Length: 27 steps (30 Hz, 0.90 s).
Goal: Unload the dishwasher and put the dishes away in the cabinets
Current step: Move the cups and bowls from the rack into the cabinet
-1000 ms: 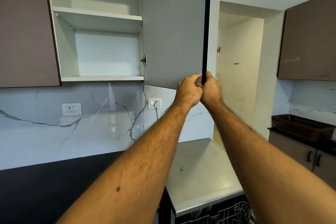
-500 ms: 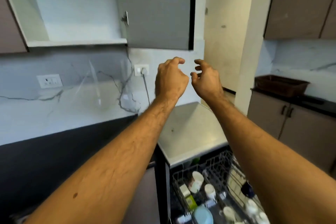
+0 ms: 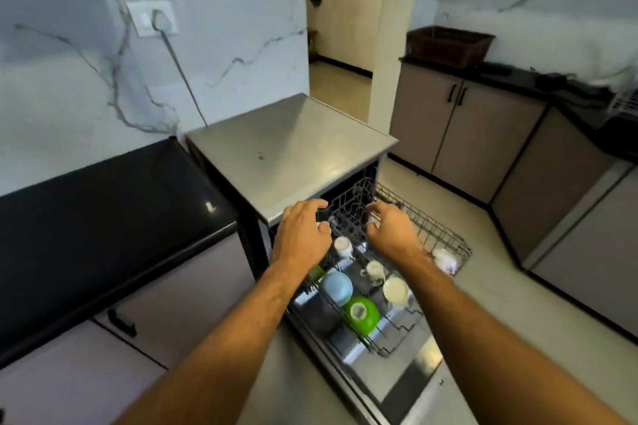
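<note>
- L hand (image 3: 301,235) & R hand (image 3: 392,231): both over the pulled-out dishwasher rack (image 3: 445,235), fingers loosely curled, holding nothing.
- Blue bowl (image 3: 336,287), green bowl (image 3: 361,314), white cups (image 3: 374,271) in rack just below wrists.

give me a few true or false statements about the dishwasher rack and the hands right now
1. Both hands, left hand and right hand, hold nothing. True.
2. The dishwasher rack is pushed fully inside. False: it is pulled out over the open door.
3. A green bowl sits upside down in the rack. True.
4. The blue bowl stands on the steel dishwasher top. False: it is in the rack beside the green bowl.
5. A brown basket sits on the far counter. True.
</note>
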{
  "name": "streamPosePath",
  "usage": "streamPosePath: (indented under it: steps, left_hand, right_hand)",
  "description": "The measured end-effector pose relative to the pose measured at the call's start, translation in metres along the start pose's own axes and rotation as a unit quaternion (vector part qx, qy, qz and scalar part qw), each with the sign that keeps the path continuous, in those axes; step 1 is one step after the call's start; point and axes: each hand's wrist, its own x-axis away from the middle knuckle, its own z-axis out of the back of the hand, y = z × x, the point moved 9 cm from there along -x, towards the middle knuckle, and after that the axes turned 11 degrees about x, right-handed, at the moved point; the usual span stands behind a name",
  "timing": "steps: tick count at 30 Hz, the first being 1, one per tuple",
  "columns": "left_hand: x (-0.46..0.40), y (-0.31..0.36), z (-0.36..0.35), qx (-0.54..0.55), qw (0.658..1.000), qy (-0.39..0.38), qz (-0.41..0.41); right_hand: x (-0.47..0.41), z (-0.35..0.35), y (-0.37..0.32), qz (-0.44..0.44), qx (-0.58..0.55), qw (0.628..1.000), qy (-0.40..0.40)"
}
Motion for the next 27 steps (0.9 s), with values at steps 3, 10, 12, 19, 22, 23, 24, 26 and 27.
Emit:
streamPosePath:
  steps: [3,10,12,19,22,23,24,26,27]
  left_hand:
    - [0.002,-0.014,-0.038,0.018,0.999,-0.03,0.026]
    - [-0.006,-0.061,-0.125,0.035,0.991,-0.085,0.099]
    - [-0.006,-0.077,-0.155,0.043,0.986,-0.102,0.129]
    - [-0.03,-0.11,-0.216,0.025,0.978,-0.127,0.165]
    - [-0.048,-0.133,-0.226,0.027,0.974,-0.121,0.188]
    - [-0.055,-0.144,-0.229,0.027,0.973,-0.119,0.196]
    - [-0.061,-0.153,-0.232,0.03,0.972,-0.119,0.201]
    - [-0.074,-0.176,-0.24,0.041,0.969,-0.119,0.213]
    - [-0.081,-0.188,-0.244,0.048,0.967,-0.119,0.221]
  right_hand:
    - [0.011,-0.028,0.037,-0.023,0.015,0.999,-0.045]
    - [0.005,-0.087,0.126,-0.064,0.038,0.989,-0.129]
    - [-0.001,-0.106,0.153,-0.074,0.039,0.984,-0.158]
    - [-0.031,-0.157,0.188,-0.077,0.024,0.974,-0.213]
    - [-0.05,-0.181,0.182,-0.069,0.022,0.974,-0.216]
    - [-0.057,-0.19,0.18,-0.066,0.024,0.973,-0.22]
    - [-0.062,-0.198,0.177,-0.062,0.024,0.972,-0.224]
    - [-0.074,-0.217,0.171,-0.056,0.025,0.971,-0.233]
    - [-0.081,-0.227,0.169,-0.053,0.024,0.97,-0.236]
